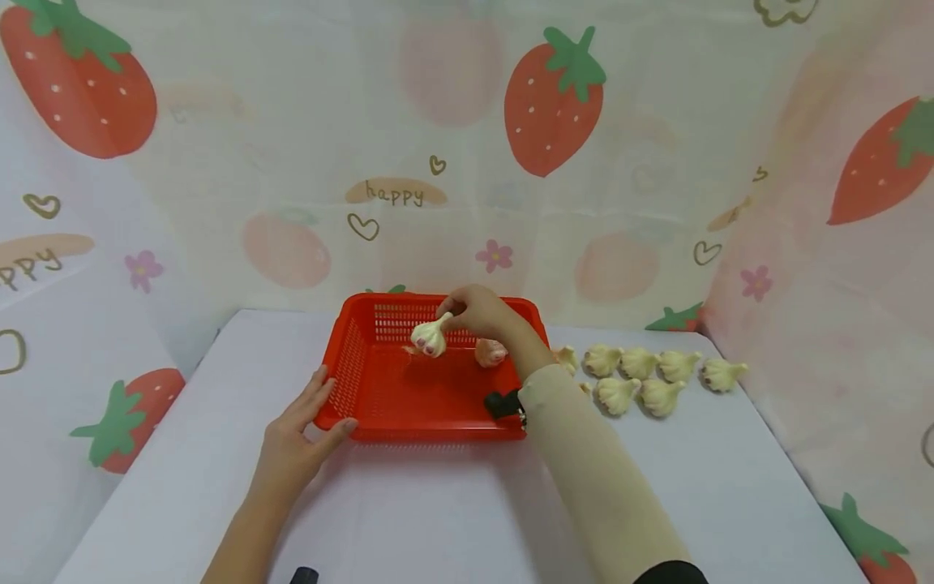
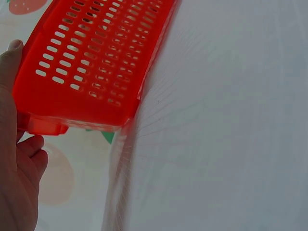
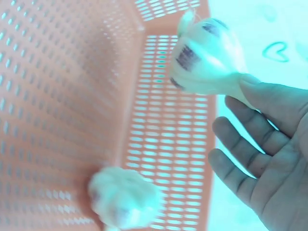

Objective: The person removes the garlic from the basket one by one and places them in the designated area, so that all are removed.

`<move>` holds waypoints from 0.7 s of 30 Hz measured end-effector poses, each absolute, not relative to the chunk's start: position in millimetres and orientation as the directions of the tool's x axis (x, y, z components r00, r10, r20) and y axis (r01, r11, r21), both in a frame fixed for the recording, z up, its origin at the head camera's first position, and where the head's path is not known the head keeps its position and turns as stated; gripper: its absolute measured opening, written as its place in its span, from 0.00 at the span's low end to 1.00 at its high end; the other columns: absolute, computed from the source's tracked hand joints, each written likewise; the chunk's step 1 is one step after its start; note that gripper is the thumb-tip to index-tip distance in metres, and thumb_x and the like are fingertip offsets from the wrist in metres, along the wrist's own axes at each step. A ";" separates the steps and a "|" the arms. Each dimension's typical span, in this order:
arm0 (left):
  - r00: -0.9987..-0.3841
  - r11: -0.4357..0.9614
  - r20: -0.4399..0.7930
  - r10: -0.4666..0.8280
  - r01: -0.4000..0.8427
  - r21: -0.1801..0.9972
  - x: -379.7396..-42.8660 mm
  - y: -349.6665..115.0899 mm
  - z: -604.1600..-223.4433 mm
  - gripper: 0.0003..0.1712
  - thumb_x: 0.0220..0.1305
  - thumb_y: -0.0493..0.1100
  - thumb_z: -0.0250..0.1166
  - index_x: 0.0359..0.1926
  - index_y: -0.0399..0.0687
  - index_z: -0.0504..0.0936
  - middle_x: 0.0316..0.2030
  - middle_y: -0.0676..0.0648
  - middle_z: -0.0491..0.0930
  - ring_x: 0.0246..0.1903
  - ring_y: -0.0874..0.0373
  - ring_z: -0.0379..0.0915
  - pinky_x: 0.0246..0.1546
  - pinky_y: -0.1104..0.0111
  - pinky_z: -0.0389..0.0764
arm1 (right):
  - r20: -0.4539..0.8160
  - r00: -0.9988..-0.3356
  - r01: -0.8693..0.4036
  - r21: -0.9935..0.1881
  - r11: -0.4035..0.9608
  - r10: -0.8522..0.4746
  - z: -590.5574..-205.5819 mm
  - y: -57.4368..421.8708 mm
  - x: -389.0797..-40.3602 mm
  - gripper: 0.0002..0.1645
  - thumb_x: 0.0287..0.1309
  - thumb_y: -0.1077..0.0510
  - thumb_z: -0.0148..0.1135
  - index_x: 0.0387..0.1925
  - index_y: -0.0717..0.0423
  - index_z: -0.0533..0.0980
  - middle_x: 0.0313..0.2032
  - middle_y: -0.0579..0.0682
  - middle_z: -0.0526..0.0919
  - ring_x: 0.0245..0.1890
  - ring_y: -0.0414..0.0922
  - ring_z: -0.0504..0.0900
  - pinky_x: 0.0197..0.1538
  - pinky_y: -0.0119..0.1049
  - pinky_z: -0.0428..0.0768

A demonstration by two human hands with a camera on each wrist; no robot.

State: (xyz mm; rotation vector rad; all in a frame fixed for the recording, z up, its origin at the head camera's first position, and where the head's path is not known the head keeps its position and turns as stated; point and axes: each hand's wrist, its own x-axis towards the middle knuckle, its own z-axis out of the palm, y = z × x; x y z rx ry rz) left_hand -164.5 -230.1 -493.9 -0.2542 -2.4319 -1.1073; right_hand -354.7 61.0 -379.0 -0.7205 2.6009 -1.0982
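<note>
My right hand (image 1: 477, 312) pinches a garlic bulb (image 1: 429, 337) by its stem, above the red plastic basket (image 1: 423, 432). In the right wrist view, the held garlic shows purple patches, and thumb and index finger meet on its stem. A second garlic bulb (image 1: 490, 353) lies inside the basket toward its right side. My left hand (image 1: 292, 442) holds the basket's near left corner, thumb at the front and fingers along the left side. The left wrist view shows the fingers (image 2: 32, 151) by the corner's rim.
Several garlic bulbs (image 1: 638, 362) lie in two loose rows on the white table (image 1: 409, 519), right of the basket. Some are partly hidden by the right arm. A small scrap of skin (image 1: 410, 349) lies in the basket. A strawberry-print cloth (image 1: 467, 146) stands behind.
</note>
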 end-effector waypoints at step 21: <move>-0.876 0.666 0.483 -0.015 0.351 0.658 -166.6 -229.1 -497.9 0.45 0.58 0.52 0.78 0.74 0.50 0.70 0.76 0.55 0.63 0.75 0.52 0.61 0.60 0.90 0.58 | 0.293 -0.887 -0.451 -0.712 0.537 -0.357 -353.7 120.7 -282.2 0.10 0.63 0.55 0.71 0.45 0.52 0.86 0.44 0.48 0.86 0.45 0.48 0.82 0.51 0.43 0.84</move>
